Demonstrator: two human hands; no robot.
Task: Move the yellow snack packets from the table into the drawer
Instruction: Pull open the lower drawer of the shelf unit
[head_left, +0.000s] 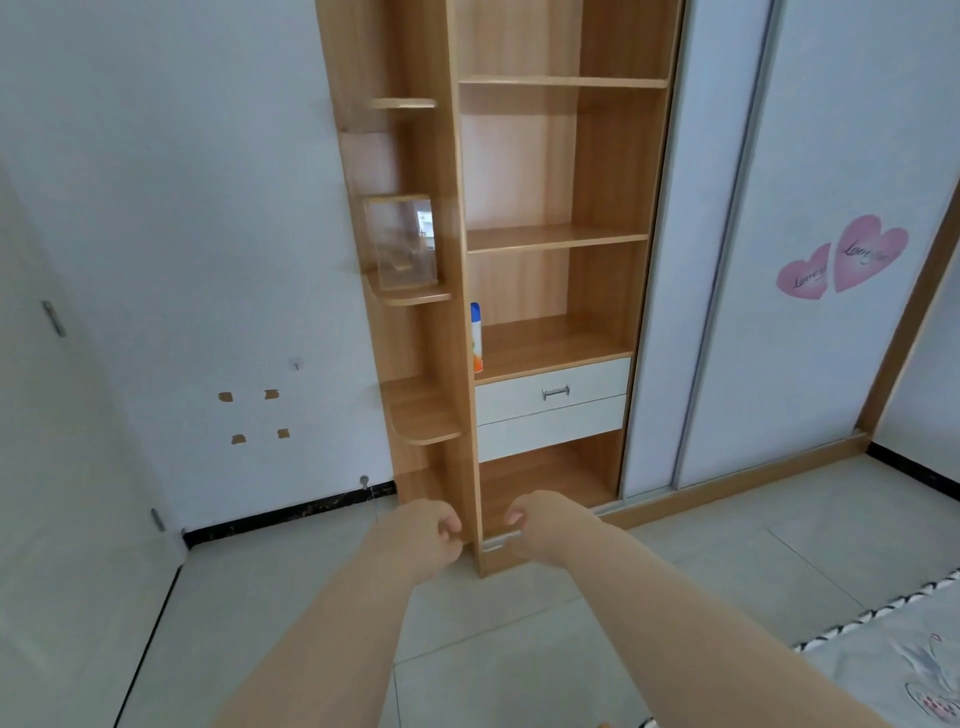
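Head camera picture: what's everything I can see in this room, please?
Wooden shelf unit: one, light brown, against the wall.
White drawers: two, stacked and shut, upper one with a metal handle.
Blue-capped spray can: one, on the shelf above the drawers.
Clear plastic box: one, on a rounded side shelf.
Pink heart stickers: two, on the white sliding door.
Patterned bedding: pale, bottom right.
Yellow snack packets, table: none visible.
Left hand: loosely curled, empty.
Right hand: loosely curled, empty.
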